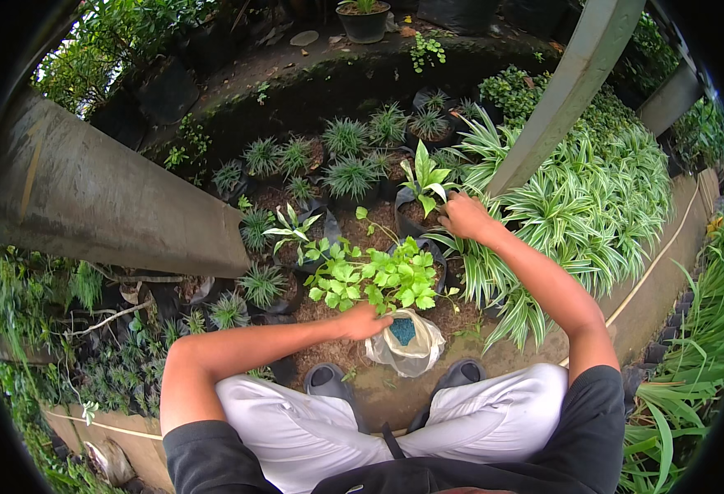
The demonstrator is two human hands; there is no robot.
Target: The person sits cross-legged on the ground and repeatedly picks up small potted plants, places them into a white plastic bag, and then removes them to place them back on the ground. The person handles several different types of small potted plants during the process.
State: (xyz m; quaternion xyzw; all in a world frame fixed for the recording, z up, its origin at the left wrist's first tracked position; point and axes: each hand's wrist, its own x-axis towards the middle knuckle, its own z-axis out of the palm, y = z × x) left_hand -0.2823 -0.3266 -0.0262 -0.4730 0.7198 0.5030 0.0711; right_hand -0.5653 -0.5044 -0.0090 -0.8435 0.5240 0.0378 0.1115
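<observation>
A clear plastic bag (408, 364) with blue granules (403, 331) in it stands on the ground between my feet. My left hand (365, 321) grips the bag's left rim, below a bright green leafy plant (399, 272). My right hand (466, 215) reaches to the right edge of a black polybag (410, 213). In that polybag grows a plant with broad pale-edged leaves (425, 173). The right fingertips are partly hidden near its lower leaf, and whether they hold anything does not show.
Tufted grassy plants in black bags (345, 176) stand beyond. Striped spider plants (572, 204) crowd the right. A slanting metal post (566, 99) rises beside my right hand, and a wide grey beam (109, 191) stands at left. A pale hose (658, 256) runs along the concrete.
</observation>
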